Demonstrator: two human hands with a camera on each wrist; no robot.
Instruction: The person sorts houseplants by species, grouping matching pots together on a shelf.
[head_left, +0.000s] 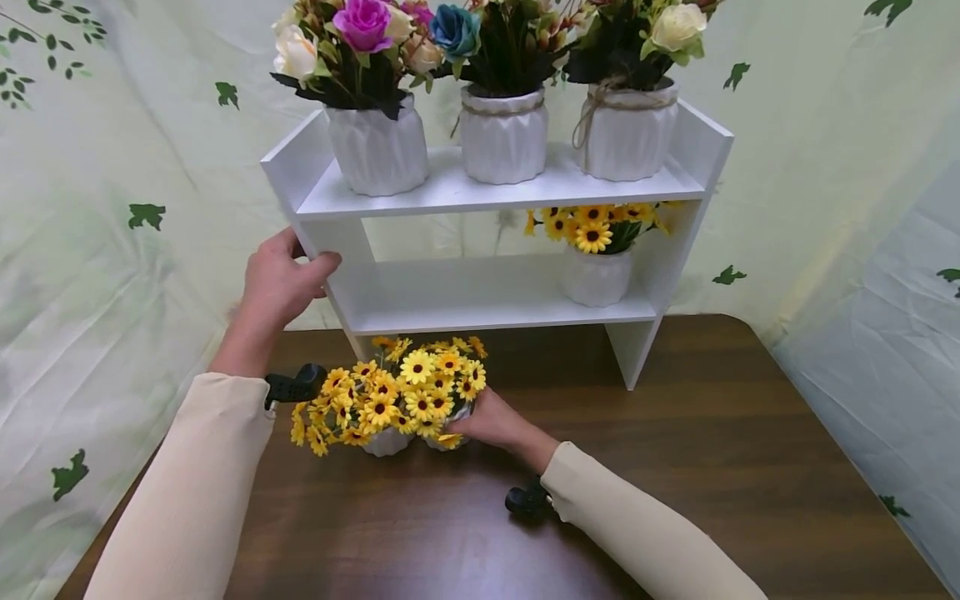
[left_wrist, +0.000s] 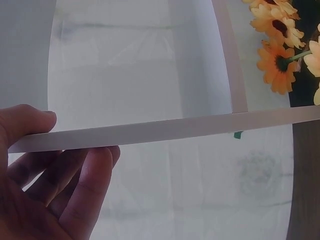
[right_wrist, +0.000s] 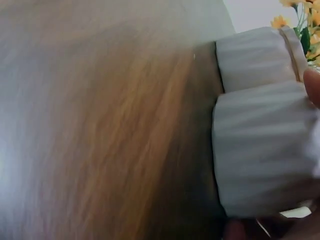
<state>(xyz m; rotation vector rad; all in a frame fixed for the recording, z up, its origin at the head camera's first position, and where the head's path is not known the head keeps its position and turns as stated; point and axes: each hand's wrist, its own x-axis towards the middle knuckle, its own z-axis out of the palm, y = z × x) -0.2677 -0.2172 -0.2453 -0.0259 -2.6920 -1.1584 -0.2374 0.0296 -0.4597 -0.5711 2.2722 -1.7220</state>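
A white two-tier shelf (head_left: pixel 465 292) stands at the back of the table. My left hand (head_left: pixel 281 279) pinches the edge of its left side panel (left_wrist: pixel 140 131), thumb on one face and fingers on the other. Low in front of the shelf, my right hand (head_left: pixel 498 423) grips a white flowerpot (right_wrist: pixel 265 150) of yellow artificial daisies (head_left: pixel 442 385). Right beside it is a second white flowerpot (head_left: pixel 387 442), partly hidden under its own yellow blooms (head_left: pixel 352 400). In the right wrist view, the bases of both pots are close to the brown tabletop.
The shelf's top tier carries three white pots of artificial roses: left (head_left: pixel 378 150), middle (head_left: pixel 504 137) and right (head_left: pixel 630 133). Another pot of yellow daisies (head_left: pixel 597 279) sits at the right of the lower tier. A leaf-patterned cloth (head_left: pixel 825 167) hangs behind the brown table (head_left: pixel 712 433).
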